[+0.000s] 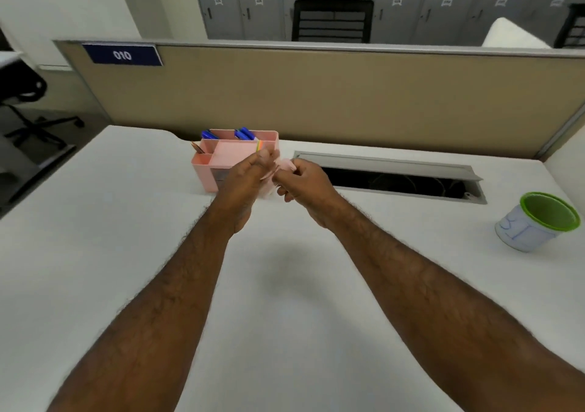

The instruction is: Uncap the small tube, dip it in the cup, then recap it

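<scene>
Both hands meet just in front of the pink organizer (221, 158). Left hand (250, 177) and right hand (300, 183) are closed, fingertips pinched on a small pale tube (286, 165), blurred and mostly hidden; whether its cap is on I cannot tell. It looks light, slim and probably slick, so one hand pinching the body while the other works the cap seems wise. Blue pens stand in the organizer's rear compartments. Far right of the organizer, on the counter (285, 285), sits the green-rimmed cup (538, 221); its contents are not visible.
</scene>
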Available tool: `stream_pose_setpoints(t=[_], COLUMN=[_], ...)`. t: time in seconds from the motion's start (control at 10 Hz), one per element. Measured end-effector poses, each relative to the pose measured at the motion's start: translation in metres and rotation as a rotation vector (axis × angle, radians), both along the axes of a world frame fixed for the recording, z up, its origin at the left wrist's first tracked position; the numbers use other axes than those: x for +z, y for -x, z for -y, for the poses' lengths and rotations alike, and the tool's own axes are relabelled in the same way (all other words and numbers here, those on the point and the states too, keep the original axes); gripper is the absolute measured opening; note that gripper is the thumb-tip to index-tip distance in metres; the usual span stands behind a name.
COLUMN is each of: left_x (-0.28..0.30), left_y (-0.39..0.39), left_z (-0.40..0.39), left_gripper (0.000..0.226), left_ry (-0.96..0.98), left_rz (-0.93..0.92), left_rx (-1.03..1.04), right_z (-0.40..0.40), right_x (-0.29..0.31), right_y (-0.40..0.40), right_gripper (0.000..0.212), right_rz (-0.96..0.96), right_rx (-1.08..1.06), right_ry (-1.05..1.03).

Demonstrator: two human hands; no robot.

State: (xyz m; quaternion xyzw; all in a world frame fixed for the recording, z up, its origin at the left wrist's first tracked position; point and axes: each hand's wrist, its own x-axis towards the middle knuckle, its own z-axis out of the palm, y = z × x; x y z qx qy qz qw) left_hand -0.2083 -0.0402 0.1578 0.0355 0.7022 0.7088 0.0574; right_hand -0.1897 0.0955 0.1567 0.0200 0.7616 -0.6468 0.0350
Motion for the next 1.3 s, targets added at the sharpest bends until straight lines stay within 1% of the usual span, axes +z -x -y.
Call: stream_pose_setpoints(t=[0.1, 0.2, 0.3, 0.4, 0.5, 0.6, 0.7, 0.9, 1.0, 1.1, 1.2, 1.3], left_x=[-0.011, -0.029, -0.049, -0.064, -0.074, -0.082, -0.085, -0.085, -0.085, -0.085, -0.079, -0.074], left_y=[0.029, 0.050, 0.069, 0.083, 0.086, 0.088, 0.089, 0.090, 0.091, 0.091, 0.091, 0.087], left_z=[0.020, 0.048, 0.069, 0.079, 0.081, 0.083, 0.085, 0.083, 0.084, 0.085, 0.084, 0.082], left_gripper=[0.043, 0.048, 0.057, 0.069, 0.071, 0.071, 0.072, 0.074, 0.074, 0.074, 0.071, 0.066], left_ry=[0.221, 0.740, 0.890, 1.068, 1.101, 1.119, 1.101, 1.080, 1.080, 1.092, 1.087, 1.062], left_rz=[0.012, -0.083, -0.112, -0.067, -0.101, -0.079, -0.053, -0.039, -0.037, -0.026, -0.016, -0.041], left_rx=[0.257, 0.299, 0.158, 0.081, 0.165, 0.204, 0.208, 0.242, 0.236, 0.224, 0.211, 0.201], right_z=[0.007, 0.012, 0.021, 0.033, 0.046, 0.056, 0.061, 0.069, 0.065, 0.059, 0.046, 0.023], right_x=[0.001, 0.001, -0.004, -0.015, -0.031, -0.044, -0.055, -0.062, -0.059, -0.058, -0.048, -0.050], right_y=[0.031, 0.065, 0.099, 0.129, 0.150, 0.168, 0.178, 0.183, 0.182, 0.177, 0.169, 0.151], right_gripper=[0.013, 0.021, 0.022, 0.022, 0.020, 0.020, 0.022, 0.030, 0.036, 0.060, 0.063, 0.057], right_rz=[-0.035, -0.077, -0.123, -0.181, -0.251, -0.253, -0.248, -0.261, -0.277, -0.308, -0.325, -0.389], right_rx=[-0.039, -0.063, -0.060, -0.024, -0.006, -0.010, -0.028, -0.032, -0.026, -0.046, -0.107, -0.206], right_ry=[-0.013, -0.104, -0.248, -0.335, -0.431, -0.511, -0.667, -0.848, -0.876, -0.850, -0.846, -0.834])
